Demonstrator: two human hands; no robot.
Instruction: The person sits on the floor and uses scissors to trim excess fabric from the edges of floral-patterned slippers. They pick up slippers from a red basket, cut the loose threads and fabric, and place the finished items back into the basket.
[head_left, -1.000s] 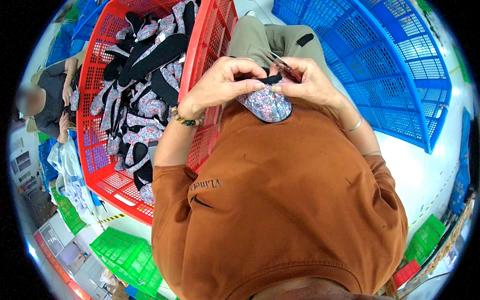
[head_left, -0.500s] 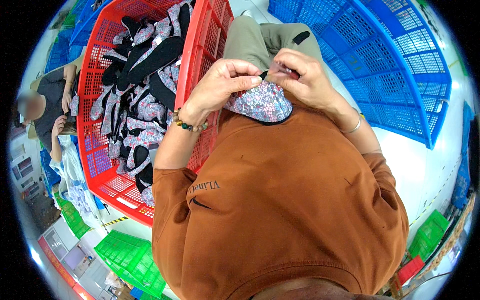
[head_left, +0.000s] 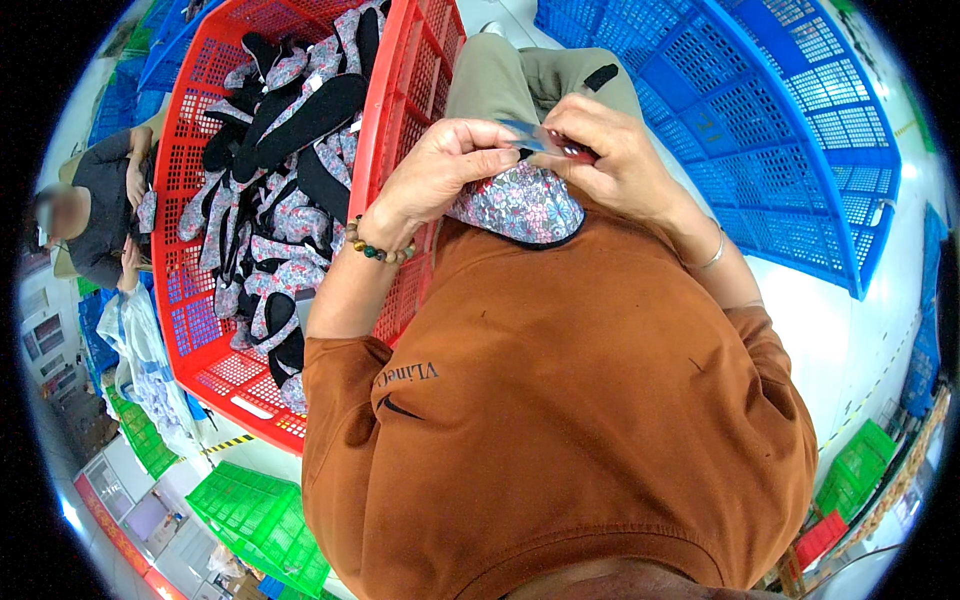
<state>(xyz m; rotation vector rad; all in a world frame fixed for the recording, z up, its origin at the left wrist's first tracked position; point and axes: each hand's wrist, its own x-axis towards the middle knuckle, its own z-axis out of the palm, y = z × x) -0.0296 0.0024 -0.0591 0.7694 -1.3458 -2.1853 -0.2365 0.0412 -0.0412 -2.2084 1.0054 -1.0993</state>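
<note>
Between my hands, in front of my chest, is a floral fabric slipper (head_left: 525, 203) with a dark edge. My left hand (head_left: 455, 160) pinches its upper edge between thumb and fingers. Closed around the dark red handle of small scissors (head_left: 574, 149) is my right hand (head_left: 615, 155). Their metal blades, slightly blurred, point left over the slipper's upper edge, close to my left fingertips. Whether the blades touch fabric or thread I cannot tell.
A red plastic basket (head_left: 372, 150) on my left holds many floral slippers with black soles (head_left: 312, 120). Blue crates (head_left: 760, 130) stand at the right. Green crates (head_left: 260, 515) lie at the lower left. Another person (head_left: 95, 210) sits beyond the red basket, near a white sack (head_left: 150, 360).
The scissors' blades now show, pointing left toward my left fingertips; before, they were hidden or blurred at my right hand. The slipper stays in nearly the same place. The other person's hands have shifted.
</note>
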